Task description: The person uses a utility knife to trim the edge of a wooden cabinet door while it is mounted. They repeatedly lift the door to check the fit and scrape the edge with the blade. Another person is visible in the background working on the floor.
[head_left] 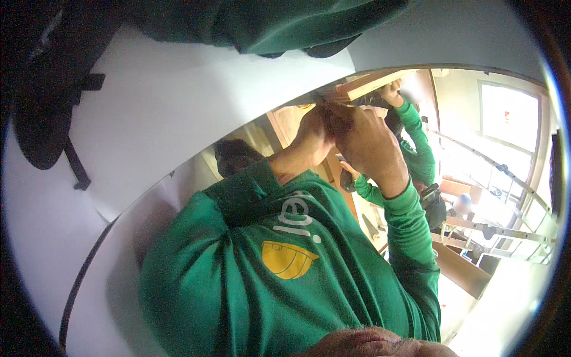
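Note:
My left hand [306, 143] and my right hand [373, 146] are raised close together in front of my green sweatshirt, touching or nearly so. The fingers of both are curled in. Whatever lies between them is dark and hidden, so I cannot make it out. Just beyond my hands runs a pale wooden beam [380, 83]; whether they touch its near end cannot be told. Another person's hand [391, 94], at the end of a raised green sleeve, is at the beam's underside.
A broad white panel [178, 89] curves over the upper left. Dark green cloth [285, 27] crosses the top edge. At the right stand a metal ladder [505, 171], a bright window [511, 119] and a brown board [461, 271]. A black bag [433, 207] hangs by the other person.

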`<action>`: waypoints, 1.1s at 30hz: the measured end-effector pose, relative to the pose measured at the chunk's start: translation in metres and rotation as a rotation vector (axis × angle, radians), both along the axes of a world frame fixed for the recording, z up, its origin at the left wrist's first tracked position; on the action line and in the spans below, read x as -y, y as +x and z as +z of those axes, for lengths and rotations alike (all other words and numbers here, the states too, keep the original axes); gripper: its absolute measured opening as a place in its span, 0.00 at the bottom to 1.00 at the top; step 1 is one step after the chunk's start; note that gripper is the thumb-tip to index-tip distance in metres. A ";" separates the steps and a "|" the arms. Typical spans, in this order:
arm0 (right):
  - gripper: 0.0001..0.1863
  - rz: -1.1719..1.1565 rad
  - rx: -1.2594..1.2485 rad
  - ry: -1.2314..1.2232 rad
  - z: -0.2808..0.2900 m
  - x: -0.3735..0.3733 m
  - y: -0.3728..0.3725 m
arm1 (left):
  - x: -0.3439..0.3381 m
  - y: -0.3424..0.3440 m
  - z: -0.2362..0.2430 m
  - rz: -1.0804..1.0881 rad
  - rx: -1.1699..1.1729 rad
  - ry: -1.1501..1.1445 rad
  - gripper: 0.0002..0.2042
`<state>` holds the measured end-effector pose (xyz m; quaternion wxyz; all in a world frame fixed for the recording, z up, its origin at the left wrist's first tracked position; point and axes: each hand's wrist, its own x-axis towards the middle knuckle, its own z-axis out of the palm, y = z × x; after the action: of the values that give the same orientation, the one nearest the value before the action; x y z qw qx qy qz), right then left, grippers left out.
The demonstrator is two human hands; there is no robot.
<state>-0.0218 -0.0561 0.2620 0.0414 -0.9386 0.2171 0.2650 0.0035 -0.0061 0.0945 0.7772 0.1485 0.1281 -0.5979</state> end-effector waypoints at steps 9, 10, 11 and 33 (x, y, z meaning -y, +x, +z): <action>0.12 0.158 0.330 -0.056 -0.063 0.011 -0.023 | -0.005 0.006 -0.008 0.022 -0.133 -0.051 0.15; 0.11 0.134 0.321 -0.060 -0.065 0.009 -0.019 | -0.008 0.012 0.004 -0.075 -0.139 0.113 0.16; 0.11 0.101 0.317 -0.023 -0.042 -0.003 -0.008 | -0.008 0.010 -0.006 -0.043 -0.031 0.162 0.16; 0.09 0.199 0.333 -0.090 -0.037 0.011 -0.002 | -0.002 0.014 -0.020 -0.014 -0.057 0.023 0.16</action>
<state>-0.0238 -0.0670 0.2253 0.0083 -0.9872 0.1252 0.0988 0.0170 -0.0043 0.0742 0.7672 0.1411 0.1561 -0.6059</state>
